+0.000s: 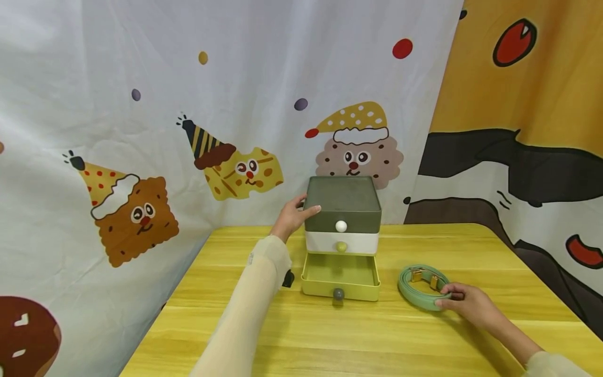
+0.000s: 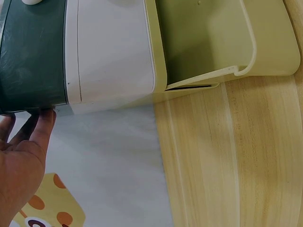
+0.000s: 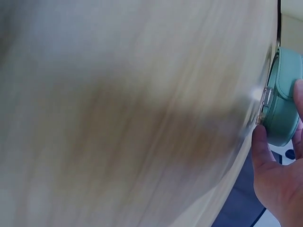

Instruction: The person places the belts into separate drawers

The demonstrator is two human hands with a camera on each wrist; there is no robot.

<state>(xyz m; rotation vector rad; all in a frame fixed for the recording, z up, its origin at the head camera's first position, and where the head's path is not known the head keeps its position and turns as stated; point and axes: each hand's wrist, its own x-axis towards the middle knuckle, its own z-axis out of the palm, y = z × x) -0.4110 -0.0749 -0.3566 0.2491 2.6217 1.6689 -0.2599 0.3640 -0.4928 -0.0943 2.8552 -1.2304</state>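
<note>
A small three-tier drawer box (image 1: 342, 193) stands at the back of the table, dark green on top, white in the middle, yellow-green below. Its bottom drawer (image 1: 340, 299) is pulled out, and no contents show inside. My left hand (image 1: 293, 215) touches the box's upper left side, fingers extended along the wall, as the left wrist view also shows. To the right of the drawer, a coiled green belt (image 1: 419, 299) with gold-coloured buckle parts is pinched at its right edge by my right hand (image 1: 473, 305). Whether the coil touches the table cannot be told.
The wood-grain table (image 1: 348, 340) reaches back to a cartoon-printed curtain (image 1: 264, 68). A small black object (image 1: 288, 279) lies left of the pulled-out drawer, partly hidden by my left sleeve (image 1: 256, 298). Round knobs stick out from each drawer front.
</note>
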